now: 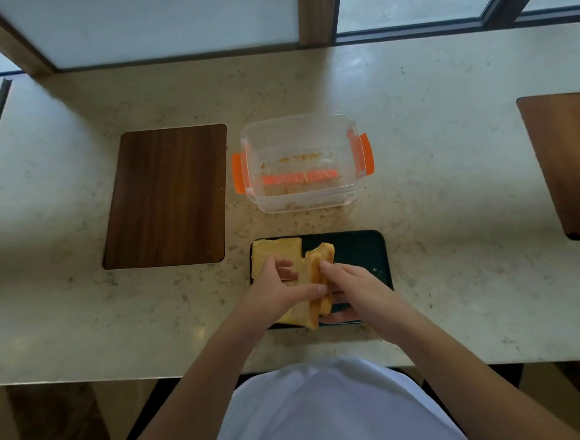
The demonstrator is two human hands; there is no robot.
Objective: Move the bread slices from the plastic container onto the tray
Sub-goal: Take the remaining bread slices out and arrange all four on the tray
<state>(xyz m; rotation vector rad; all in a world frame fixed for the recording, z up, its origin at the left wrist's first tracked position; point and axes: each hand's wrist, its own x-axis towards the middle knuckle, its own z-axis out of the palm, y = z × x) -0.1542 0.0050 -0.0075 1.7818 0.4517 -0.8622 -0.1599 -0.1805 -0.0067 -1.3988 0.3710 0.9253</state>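
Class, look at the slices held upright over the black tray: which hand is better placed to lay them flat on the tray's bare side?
Probably the right hand: it grips the upright slices on the side facing the tray's bare part; the left hand lies over the flat slice.

A single view is given, taken from a wide-angle camera worn on the head and aimed forward and steeply down. The pale speckled stone bench [416, 176] is seen from close above, its near edge low in the frame and frosted window panes [171, 18] beyond its far edge. Straight lines are bowed towards the corners by the lens. The wearer's white shirt [333, 412] fills the bottom centre.
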